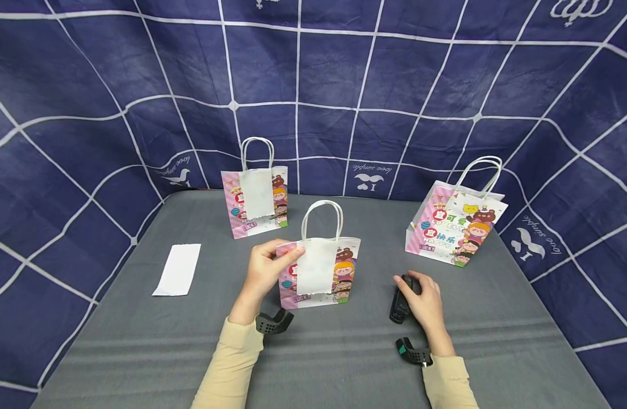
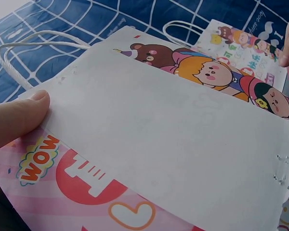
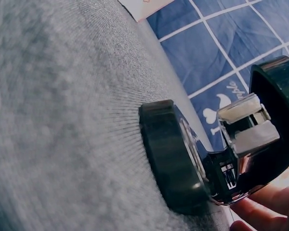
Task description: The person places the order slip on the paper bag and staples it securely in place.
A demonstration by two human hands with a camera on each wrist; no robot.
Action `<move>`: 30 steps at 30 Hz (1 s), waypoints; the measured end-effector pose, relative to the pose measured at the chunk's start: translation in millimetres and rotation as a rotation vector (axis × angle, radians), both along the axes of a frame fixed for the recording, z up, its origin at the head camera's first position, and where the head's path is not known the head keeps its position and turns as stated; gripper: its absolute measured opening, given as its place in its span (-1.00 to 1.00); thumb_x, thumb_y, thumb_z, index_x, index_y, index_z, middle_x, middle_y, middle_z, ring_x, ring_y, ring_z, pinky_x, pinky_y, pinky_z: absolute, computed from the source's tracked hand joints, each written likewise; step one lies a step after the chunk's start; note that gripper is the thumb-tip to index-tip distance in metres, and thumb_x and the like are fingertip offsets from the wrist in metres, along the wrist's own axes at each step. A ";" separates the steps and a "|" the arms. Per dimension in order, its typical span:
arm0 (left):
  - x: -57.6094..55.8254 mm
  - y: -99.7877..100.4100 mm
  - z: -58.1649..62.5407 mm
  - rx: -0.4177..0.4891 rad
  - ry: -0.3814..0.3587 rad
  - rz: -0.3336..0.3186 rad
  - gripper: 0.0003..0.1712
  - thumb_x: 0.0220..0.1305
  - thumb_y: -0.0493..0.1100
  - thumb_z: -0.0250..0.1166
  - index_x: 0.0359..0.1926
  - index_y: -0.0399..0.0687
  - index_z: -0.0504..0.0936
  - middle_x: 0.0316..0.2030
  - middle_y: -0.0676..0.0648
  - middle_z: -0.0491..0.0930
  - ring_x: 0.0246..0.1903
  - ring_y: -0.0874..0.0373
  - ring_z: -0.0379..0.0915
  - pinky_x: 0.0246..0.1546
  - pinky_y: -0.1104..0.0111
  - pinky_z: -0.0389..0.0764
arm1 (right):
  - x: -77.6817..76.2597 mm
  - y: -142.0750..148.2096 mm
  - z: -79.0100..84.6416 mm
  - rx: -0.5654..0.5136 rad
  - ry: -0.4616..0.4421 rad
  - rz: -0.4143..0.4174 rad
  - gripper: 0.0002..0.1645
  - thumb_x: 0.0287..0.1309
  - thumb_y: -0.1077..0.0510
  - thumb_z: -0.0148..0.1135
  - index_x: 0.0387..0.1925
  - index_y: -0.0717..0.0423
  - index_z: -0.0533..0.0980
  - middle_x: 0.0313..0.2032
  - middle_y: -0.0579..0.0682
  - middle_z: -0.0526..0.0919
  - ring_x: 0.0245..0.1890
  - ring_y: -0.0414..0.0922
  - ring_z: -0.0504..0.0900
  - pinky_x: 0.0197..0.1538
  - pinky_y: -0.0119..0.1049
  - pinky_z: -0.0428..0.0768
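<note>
In the head view, my left hand (image 1: pixel 262 271) pinches the upper left edge of a small paper gift bag (image 1: pixel 346 272) with white twisted handles. A white paper sheet (image 1: pixel 317 266) lies against the bag's front, and the left thumb (image 2: pixel 19 118) presses at the sheet's edge in the left wrist view. My right hand (image 1: pixel 426 304) grips a black stapler (image 1: pixel 398 308) on the table, thumb on one side and fingers on the other. Close up in the right wrist view, the stapler (image 3: pixel 168 159) shows a metal end near its upper arm; only some fingers (image 3: pixel 262 211) show there.
Behind on the left stands a matching bag (image 1: pixel 281 199) with a white sheet (image 1: pixel 257 193) on its front. Another bag (image 1: pixel 454 227), without a sheet, leans at the back right. A loose white sheet (image 1: pixel 178 270) lies on the grey table (image 1: pixel 139 346) at left.
</note>
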State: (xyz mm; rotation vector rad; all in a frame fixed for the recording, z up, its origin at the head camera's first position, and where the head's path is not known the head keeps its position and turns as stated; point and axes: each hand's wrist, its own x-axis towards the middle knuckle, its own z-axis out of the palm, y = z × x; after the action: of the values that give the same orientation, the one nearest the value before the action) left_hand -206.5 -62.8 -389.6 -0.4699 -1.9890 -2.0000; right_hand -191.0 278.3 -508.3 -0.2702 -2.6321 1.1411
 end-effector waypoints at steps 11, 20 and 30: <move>0.6 -0.7 0.4 0.006 -0.021 0.003 -0.90 0.04 -0.45 0.36 -0.40 -0.49 0.62 -0.56 0.01 0.60 -0.60 0.27 0.47 -0.56 0.44 0.55 | -1.3 -0.8 1.4 -0.062 -0.027 -0.011 -0.34 0.08 -0.23 0.26 -0.01 0.22 0.51 0.03 0.24 0.50 0.16 0.16 0.27 0.19 0.05 0.18; 0.6 -0.8 0.4 -0.010 -0.017 0.003 -0.89 0.05 -0.44 0.36 -0.40 -0.49 0.62 -0.54 -0.23 0.60 -0.61 0.23 0.47 -0.57 0.41 0.57 | -2.3 -2.2 -0.3 -0.152 -0.019 -0.018 -0.37 0.02 -0.17 0.35 -0.01 0.18 0.50 0.01 0.22 0.49 0.03 0.10 0.35 0.08 -0.01 0.26; 1.0 -0.7 0.9 -0.014 -0.026 0.007 -0.89 0.05 -0.44 0.36 -0.40 -0.48 0.63 -0.52 -0.29 0.59 -0.61 0.22 0.48 -0.56 0.42 0.56 | -2.9 -7.4 -0.2 -0.378 0.140 0.137 -0.49 0.03 0.26 0.38 -0.01 0.33 0.39 0.17 0.22 0.30 -0.19 -0.37 0.49 -0.21 -0.63 0.47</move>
State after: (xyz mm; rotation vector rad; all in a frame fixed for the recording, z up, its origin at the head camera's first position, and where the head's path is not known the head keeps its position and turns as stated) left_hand -205.4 -63.5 -388.6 -0.4417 -2.0186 -1.9983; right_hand -193.8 270.9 -508.5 -0.0756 -2.3295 1.6388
